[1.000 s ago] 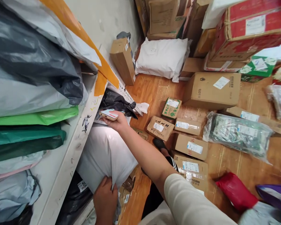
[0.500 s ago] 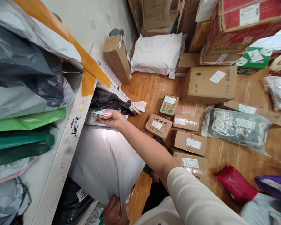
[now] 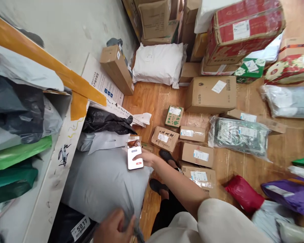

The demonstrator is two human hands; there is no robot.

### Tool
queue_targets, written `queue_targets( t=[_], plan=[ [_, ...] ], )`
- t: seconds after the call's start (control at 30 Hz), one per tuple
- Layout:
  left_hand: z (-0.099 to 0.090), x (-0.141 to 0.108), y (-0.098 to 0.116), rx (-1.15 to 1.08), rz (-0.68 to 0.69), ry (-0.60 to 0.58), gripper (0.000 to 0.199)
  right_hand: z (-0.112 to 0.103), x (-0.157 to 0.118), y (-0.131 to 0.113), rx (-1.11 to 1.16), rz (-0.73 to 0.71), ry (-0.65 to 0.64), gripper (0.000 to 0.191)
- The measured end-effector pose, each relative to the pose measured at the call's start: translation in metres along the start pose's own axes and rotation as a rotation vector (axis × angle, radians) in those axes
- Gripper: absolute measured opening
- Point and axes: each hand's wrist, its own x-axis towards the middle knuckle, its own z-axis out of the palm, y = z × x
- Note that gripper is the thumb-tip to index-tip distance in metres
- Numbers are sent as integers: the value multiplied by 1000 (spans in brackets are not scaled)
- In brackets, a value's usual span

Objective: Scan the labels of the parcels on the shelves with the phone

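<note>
My right hand [image 3: 143,158] is closed round a smartphone [image 3: 135,158], whose lit white screen faces up, with the thumb over the screen. Below the phone lies a large, full grey mailing bag [image 3: 98,179] on the lower shelf. My left hand [image 3: 114,226], blurred at the bottom edge, has its fingers bent at the near edge of this bag, where the plastic bunches into folds. Behind the bag are a flat light-grey bag [image 3: 108,141] and a crumpled black bag [image 3: 106,121]. A dark parcel labelled 5017 [image 3: 77,233] sits in front of it.
At left stands a white shelf post [image 3: 58,168] with orange tape [image 3: 78,106]; parcels fill the shelf beside it. Cardboard boxes [image 3: 210,94], a white sack [image 3: 157,64] and a red pouch [image 3: 244,192] lie on the wooden floor. A black shoe [image 3: 158,186] is below my arm.
The phone has come back from the far side of the grey bag, toward me and to the right, and its screen now shows. The view has shifted; my left hand is blurred.
</note>
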Motion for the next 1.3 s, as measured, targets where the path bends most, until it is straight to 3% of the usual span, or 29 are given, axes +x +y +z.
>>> queue_targets(
  t=[0.07,0.1,0.13,0.2,0.27,0.33,0.43,0.6,0.77,0.87,1.0,1.13,1.3],
  plan=[
    [-32,50,1,12,84,52,38,-29,-17,6,-8,-42,51,39],
    [-43,79,4,61,76,-14,30,-40,-23,10,-7,-46,67,40],
    [-49,110,7,129,67,-155,34,-48,-27,14,-1,-44,79,41],
    [-47,168,16,263,51,-479,48,-57,-31,23,22,-23,89,42],
    [-32,212,23,303,59,-613,44,-59,-31,33,56,1,84,45],
    [-15,235,23,340,39,-654,44,-57,-31,42,87,24,75,50],
    [-3,236,17,377,17,-654,48,-53,-34,52,99,65,70,55],
    [-7,203,9,359,64,-616,47,-60,-45,48,6,159,1,71],
    [-5,190,5,309,85,-549,43,-79,-55,18,-261,11,64,71],
    [-5,200,7,323,81,-592,41,-85,-55,0,-408,-112,77,63],
    [-11,229,7,332,-34,-676,41,-84,-43,-8,-417,-121,-72,68],
    [-14,247,-2,349,-208,-604,56,-79,-27,-1,-340,-37,-214,81],
    [-6,239,-8,224,-289,-444,90,-72,-23,1,-293,2,-233,83]
  ],
)
